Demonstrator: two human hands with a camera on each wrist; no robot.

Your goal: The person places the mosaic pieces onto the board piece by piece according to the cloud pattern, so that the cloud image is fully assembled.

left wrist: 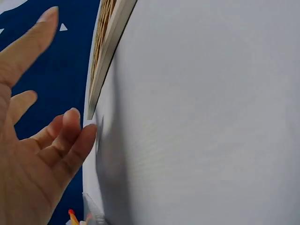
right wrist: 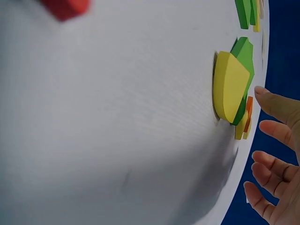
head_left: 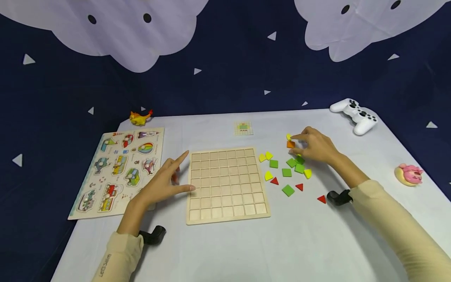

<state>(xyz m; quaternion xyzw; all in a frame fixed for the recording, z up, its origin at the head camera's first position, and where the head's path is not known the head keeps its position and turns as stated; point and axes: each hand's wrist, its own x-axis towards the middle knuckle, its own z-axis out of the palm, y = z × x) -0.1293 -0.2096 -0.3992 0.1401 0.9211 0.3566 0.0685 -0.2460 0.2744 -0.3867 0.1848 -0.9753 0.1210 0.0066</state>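
Note:
A square wooden grid board (head_left: 227, 184) lies at the middle of the table. My left hand (head_left: 163, 178) is at its left edge, thumb and index finger spread apart and holding nothing. The left wrist view shows the hand (left wrist: 42, 145) beside the board's side (left wrist: 105, 56). My right hand (head_left: 313, 145) hovers over the loose pieces, its fingers apart around an orange square (head_left: 290, 144) and a yellow piece (head_left: 289, 136); contact cannot be told. In the right wrist view its fingers hold nothing, and a yellow piece (right wrist: 229, 86) overlaps a green one (right wrist: 243, 56).
Several green squares (head_left: 287, 172), yellow pieces (head_left: 269, 175) and red triangles (head_left: 299, 187) lie right of the board. A small pattern card (head_left: 244, 128) is behind it. Around are a picture puzzle (head_left: 95, 188), a yellow figure (head_left: 140, 118), a white game controller (head_left: 356, 115) and a pink toy (head_left: 410, 174).

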